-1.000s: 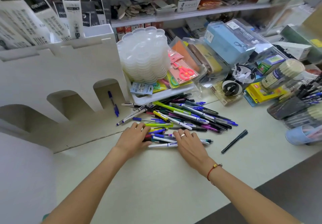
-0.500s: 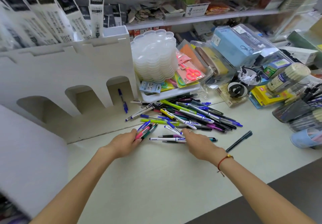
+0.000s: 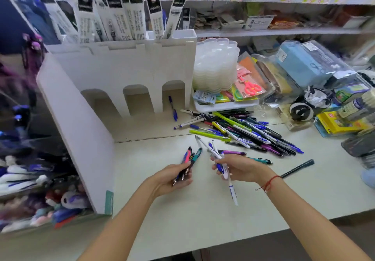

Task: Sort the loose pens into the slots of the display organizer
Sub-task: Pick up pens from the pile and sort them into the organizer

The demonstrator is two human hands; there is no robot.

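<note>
Both hands have lifted off the tabletop since a second ago, each now carrying pens it gathered from the near edge of the heap.

Head view: the left hand (image 3: 176, 176) grips a small bundle of dark, pink and teal click pens (image 3: 190, 159), fingers curled round their lower halves, tips pointing away toward the display. The right hand (image 3: 236, 168) pinches a few white pens with blue grips (image 3: 220, 162), which cross in its fingers (one hangs down below the palm toward the person). The two hands are close together above the pale green table (image 3: 203, 210).

Just beyond the right hand lies the loose heap of mixed blue, black, green and purple pens (image 3: 247, 132), spread toward the right. A single black pen (image 3: 298, 168) lies apart, right of the right wrist. The white cardboard display organizer with three arched slots (image 3: 121, 72) stands beyond the left hand; one blue pen (image 3: 172, 108) leans in its rightmost slot.
</note>
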